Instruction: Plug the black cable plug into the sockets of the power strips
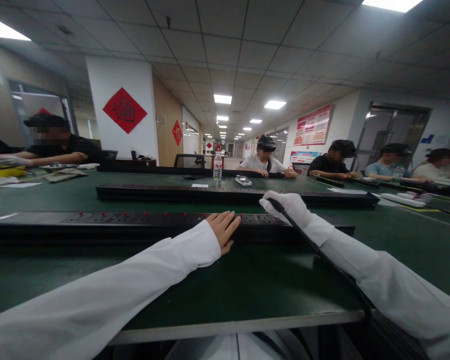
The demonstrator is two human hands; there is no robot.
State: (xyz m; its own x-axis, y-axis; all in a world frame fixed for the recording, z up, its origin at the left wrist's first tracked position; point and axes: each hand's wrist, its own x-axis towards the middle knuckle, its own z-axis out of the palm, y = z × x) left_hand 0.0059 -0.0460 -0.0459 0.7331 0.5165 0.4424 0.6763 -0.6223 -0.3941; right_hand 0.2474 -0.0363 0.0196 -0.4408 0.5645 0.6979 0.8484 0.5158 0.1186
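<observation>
My left hand (223,230), bare below a white sleeve, lies with its fingers stretched flat on the near black power strip (97,222), which runs across the green table (247,285). My right hand (288,205) wears a white glove and is closed round a black cable (322,257). The cable runs from the glove back along my forearm toward the table's front edge. The gloved hand hovers between the near strip and a second black power strip (210,194) farther back.
A water bottle (217,166) and a small white device (243,180) stand beyond the strips. Several seated people work at the far side and at the left. A third strip lies at the back. Papers and tools sit at the left and right ends.
</observation>
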